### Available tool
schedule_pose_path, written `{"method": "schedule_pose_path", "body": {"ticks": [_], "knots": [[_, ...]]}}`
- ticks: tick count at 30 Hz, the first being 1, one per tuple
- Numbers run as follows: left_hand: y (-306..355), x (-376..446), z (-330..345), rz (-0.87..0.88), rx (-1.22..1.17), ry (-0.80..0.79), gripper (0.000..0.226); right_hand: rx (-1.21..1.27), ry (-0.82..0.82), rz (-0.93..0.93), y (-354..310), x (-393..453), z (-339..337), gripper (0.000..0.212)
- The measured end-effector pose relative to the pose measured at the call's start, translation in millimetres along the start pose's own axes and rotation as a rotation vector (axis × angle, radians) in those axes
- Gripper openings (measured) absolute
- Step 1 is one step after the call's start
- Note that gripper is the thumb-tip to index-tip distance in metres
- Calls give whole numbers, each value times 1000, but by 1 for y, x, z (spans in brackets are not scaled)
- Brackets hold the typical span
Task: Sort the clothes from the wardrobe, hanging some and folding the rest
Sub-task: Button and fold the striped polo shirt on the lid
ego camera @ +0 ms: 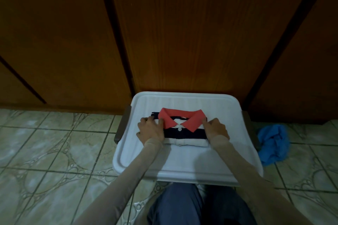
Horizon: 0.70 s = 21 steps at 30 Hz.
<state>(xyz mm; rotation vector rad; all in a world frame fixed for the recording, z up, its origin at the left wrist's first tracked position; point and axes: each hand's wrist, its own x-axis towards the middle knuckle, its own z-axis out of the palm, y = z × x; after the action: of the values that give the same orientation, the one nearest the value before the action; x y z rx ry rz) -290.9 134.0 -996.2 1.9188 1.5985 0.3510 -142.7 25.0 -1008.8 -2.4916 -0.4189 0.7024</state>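
Striped polo (pixel 184 131) looks fully folded, centred on white tray (pixel 182 166), left hand (pixel 150 130) and right hand (pixel 216 129) gripping its side edges; blue garment (pixel 273 144) on floor at right still unsorted.

Dark brown wooden wardrobe doors (pixel 182 29) across the whole upper field, vertical grain, split by narrow dark gaps. Below, floor (pixel 45 148) of pale greenish glazed tiles with a marbled, bubble-like pattern and dark grout lines. Dim, warm light overall; faint sheen on the tiles, deeper shadow along the foot of the doors.
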Motion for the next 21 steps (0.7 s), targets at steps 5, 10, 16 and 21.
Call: {"method": "schedule_pose_path", "body": {"ticks": [5, 10, 16, 21], "knots": [[21, 7, 8, -29, -108, 14, 45, 30, 33, -29, -6, -3, 15, 54], [29, 15, 9, -119, -317, -8, 28, 177, 74, -30, -9, -6, 22, 54], [-2, 19, 17, -87, -296, 88, 30, 30, 63, 3, -16, -2, 24, 65], [-1, 12, 23, -91, 20, -4, 58, 58, 63, 70, -28, -1, 31, 69]]}}
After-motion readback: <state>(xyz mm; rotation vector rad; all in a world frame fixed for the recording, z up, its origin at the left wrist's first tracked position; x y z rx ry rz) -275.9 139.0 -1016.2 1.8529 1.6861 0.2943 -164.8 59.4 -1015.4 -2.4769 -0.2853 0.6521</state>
